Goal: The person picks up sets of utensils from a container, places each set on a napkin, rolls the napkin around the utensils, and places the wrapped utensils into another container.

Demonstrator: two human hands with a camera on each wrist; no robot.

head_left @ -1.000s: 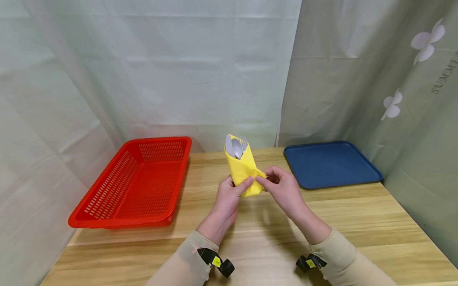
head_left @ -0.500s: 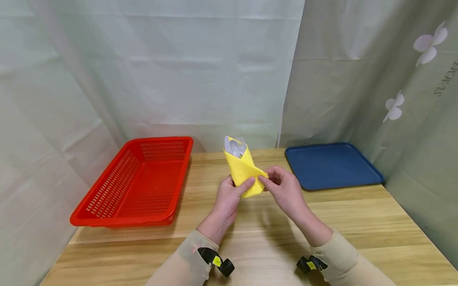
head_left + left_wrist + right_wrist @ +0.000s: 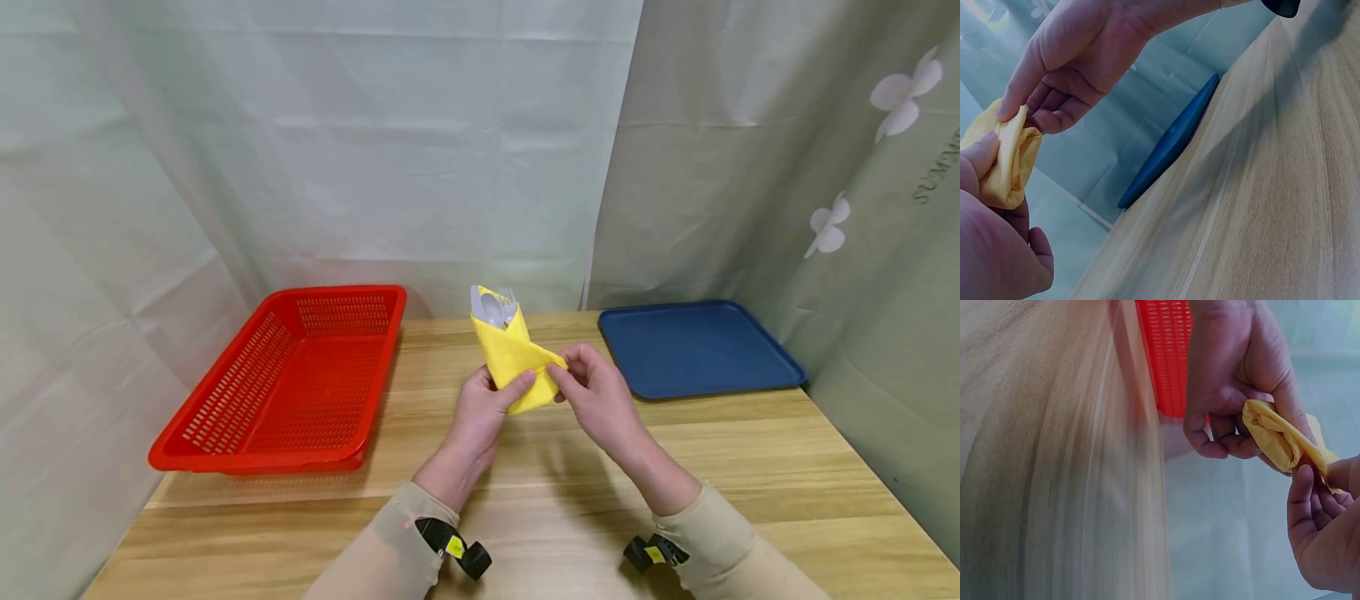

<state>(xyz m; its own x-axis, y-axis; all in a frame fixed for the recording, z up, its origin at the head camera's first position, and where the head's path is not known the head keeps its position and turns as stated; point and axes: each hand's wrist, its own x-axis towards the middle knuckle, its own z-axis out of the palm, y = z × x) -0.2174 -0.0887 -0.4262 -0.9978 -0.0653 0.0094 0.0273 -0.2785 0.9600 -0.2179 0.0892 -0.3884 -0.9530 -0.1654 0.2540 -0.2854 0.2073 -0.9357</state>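
Observation:
A yellow napkin [image 3: 517, 358] is folded round a pale plastic knife [image 3: 477, 303], a spoon [image 3: 492, 310] and a fork [image 3: 510, 307], whose upper ends stick out of its top. My left hand [image 3: 480, 412] grips the lower left of the bundle, thumb across the front. With thumb and fingers my right hand [image 3: 596, 396] pinches a loose corner of the napkin at the right side. Both wrist views show the folded bottom end of the napkin [image 3: 1013, 162] between the two hands, held above the table.
On the left of the wooden table [image 3: 525, 517] stands a red perforated basket [image 3: 315, 392]. A blue tray [image 3: 697, 346] lies at the back right. Pale curtains [image 3: 420, 150] hang behind and at both sides.
My right hand has drawn the napkin corner slightly outward to the right and up, so the flap stretches wider. My left hand keeps its grip in nearly the same place.

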